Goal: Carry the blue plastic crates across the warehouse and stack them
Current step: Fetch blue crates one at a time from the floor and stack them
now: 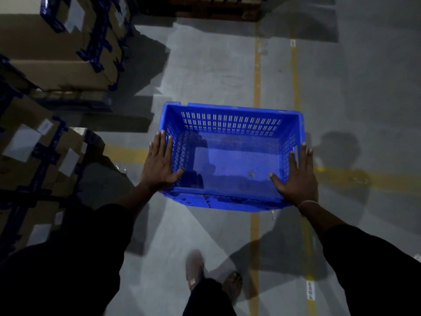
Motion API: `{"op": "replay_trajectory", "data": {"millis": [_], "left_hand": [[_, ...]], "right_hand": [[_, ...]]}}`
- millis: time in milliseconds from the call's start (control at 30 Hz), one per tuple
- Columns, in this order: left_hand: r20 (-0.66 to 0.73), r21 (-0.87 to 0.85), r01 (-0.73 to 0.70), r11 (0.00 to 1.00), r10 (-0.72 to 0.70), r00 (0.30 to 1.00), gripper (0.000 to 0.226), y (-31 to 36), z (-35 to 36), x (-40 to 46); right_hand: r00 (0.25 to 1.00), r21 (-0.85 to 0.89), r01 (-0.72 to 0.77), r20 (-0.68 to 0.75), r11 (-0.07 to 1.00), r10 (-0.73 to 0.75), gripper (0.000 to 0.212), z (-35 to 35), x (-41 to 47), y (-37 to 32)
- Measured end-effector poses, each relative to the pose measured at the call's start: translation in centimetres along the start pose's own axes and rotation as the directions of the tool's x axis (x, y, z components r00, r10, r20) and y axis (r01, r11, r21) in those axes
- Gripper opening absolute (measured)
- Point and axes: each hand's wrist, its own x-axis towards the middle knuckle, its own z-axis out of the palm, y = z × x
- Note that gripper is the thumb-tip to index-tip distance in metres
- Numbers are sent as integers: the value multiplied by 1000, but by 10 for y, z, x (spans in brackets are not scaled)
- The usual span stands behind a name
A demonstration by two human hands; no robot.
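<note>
An empty blue plastic crate (230,135) with slotted walls hangs in front of me above the grey floor. My left hand (159,163) presses flat against its left wall, thumb hooked over the rim. On the opposite side my right hand (298,176) clamps the right wall the same way, thumb inside the crate. The crate is held between the two palms, level and open side up. My feet (211,277) show below it on the floor.
Stacked cardboard boxes (57,42) with blue strapping stand on the left, with more boxes (41,156) close by my left arm. Yellow floor lines (257,76) run ahead and across. A dark pallet (200,8) lies at the far end.
</note>
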Motion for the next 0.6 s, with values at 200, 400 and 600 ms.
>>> {"op": "replay_trajectory", "data": {"millis": [200, 400, 600], "left_hand": [[-4, -18, -23, 1000, 22, 1000, 111, 1, -4, -1], [181, -23, -17, 1000, 21, 983, 127, -3, -15, 7], [337, -242, 103, 965, -16, 942, 139, 41, -51, -24]], "right_hand": [[1000, -67, 18, 0, 998, -18, 100, 7, 0, 5], [975, -68, -37, 219, 997, 51, 112, 2, 8, 6], [857, 246, -291, 497, 924, 138, 118, -54, -14, -8]]}}
